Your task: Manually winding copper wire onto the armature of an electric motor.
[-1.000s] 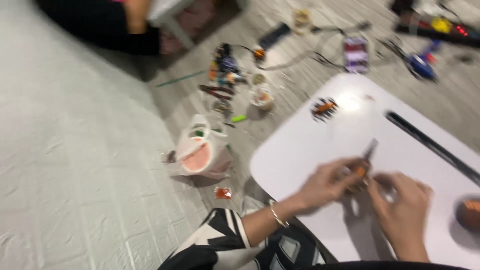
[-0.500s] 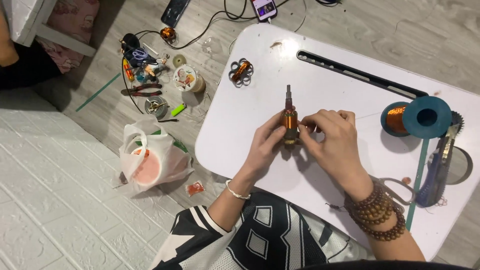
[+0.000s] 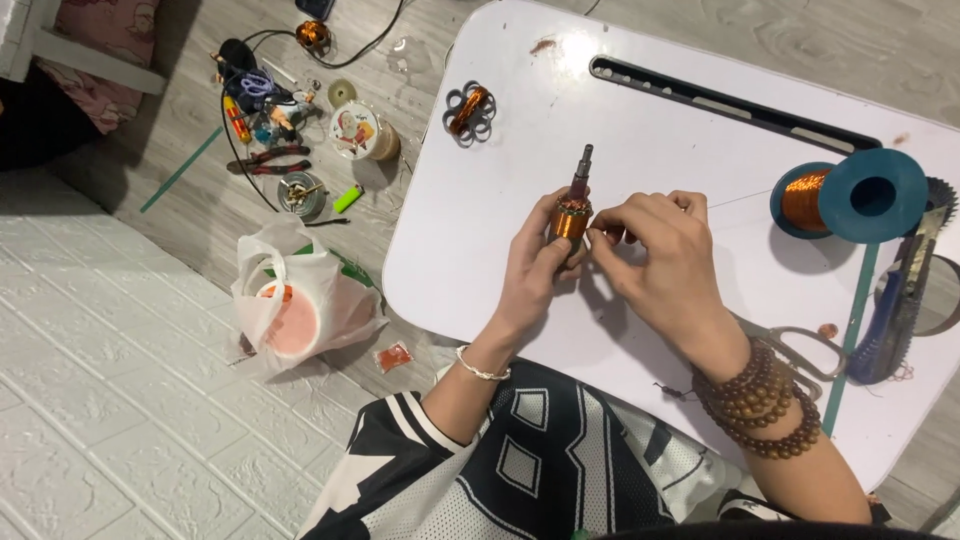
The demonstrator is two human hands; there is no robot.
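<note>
My left hand [image 3: 530, 262] grips a small motor rotor [image 3: 573, 205] wound with copper wire, its steel shaft pointing up and away. My right hand [image 3: 655, 245] pinches at the rotor's right side with thumb and forefinger; a fine wire there is too thin to make out. Both hands hover over the white folding table [image 3: 500, 150]. A blue spool of copper wire [image 3: 850, 197] lies at the right. A small copper coil [image 3: 470, 108] rests at the table's far left.
Scissors [image 3: 800, 350] and a blue-handled tool [image 3: 900, 300] lie at the table's right edge. On the floor to the left are a white plastic bag [image 3: 290, 300], a round tin [image 3: 355, 130], pliers [image 3: 265, 160], a green lighter [image 3: 347, 198] and cables.
The view swung from a blurred sideways look to a steady one over the table. My hands keep hold of the rotor in the same place; the right fingers shifted slightly on it.
</note>
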